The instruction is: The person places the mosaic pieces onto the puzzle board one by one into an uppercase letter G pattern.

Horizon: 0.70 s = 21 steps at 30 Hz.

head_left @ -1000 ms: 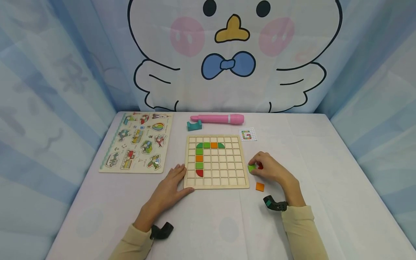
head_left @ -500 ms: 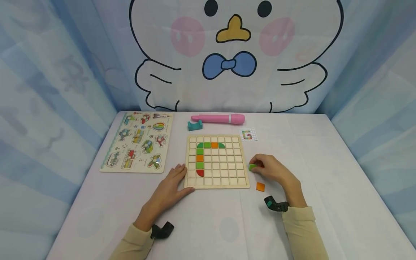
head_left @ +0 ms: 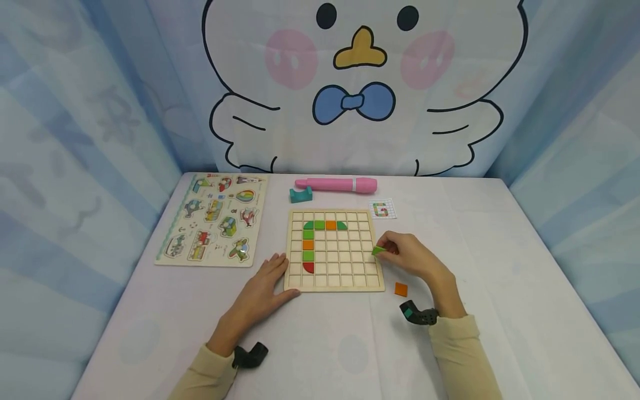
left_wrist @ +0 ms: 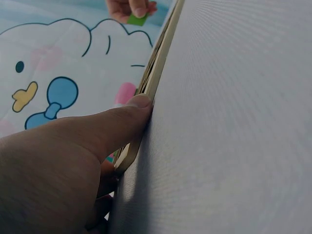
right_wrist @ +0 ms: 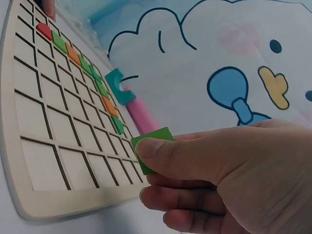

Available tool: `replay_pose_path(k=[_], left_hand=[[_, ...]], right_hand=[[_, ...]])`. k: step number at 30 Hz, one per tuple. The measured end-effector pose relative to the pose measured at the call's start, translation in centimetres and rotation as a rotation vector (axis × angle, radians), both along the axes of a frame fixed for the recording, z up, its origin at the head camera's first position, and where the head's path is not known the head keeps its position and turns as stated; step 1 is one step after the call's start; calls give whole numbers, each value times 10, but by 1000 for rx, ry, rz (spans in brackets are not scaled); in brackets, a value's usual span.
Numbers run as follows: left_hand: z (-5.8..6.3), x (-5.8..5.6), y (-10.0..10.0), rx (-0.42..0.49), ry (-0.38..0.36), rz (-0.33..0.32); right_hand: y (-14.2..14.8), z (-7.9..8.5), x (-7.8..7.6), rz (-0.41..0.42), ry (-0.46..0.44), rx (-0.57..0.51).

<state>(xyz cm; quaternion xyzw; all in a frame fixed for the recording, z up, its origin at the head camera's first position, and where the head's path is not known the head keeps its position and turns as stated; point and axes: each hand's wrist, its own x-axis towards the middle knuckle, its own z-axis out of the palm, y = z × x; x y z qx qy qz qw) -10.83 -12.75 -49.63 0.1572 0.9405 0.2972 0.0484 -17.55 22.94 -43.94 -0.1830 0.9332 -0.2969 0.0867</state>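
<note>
My right hand (head_left: 410,255) pinches a light green square tile (right_wrist: 153,146) between thumb and fingertips, by the right edge of the wooden grid board (head_left: 345,278). In the right wrist view the tile's flat face shows beside the thumb, and the other fingers are curled below. On the board, green, orange and red pieces form a row along the upper part and a column down the left, with a red quarter-round piece (head_left: 308,268) lowest. My left hand (head_left: 257,294) rests against the board's lower left corner, fingers along its left side and thumb (left_wrist: 139,101) on its front edge.
An orange square tile (head_left: 401,289) lies right of the board. Behind the board are a small pattern card (head_left: 383,209), a pink pen-shaped thing (head_left: 336,185) and a teal holder-like block (head_left: 301,194). A picture puzzle board (head_left: 210,222) lies at the left.
My right hand has lifted the green tile from the table beside the board and carried it slightly left to the board's right edge. My left hand stays put.
</note>
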Motion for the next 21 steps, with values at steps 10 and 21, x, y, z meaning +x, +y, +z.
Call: replay_pose_path(k=[10,21], left_hand=[[0,1,0,-6,17,5],[1,0,0,-1,2,1]], right_hand=[[-27,8,-5,58,71,-43],[-48,3,-6,77,101,-73]])
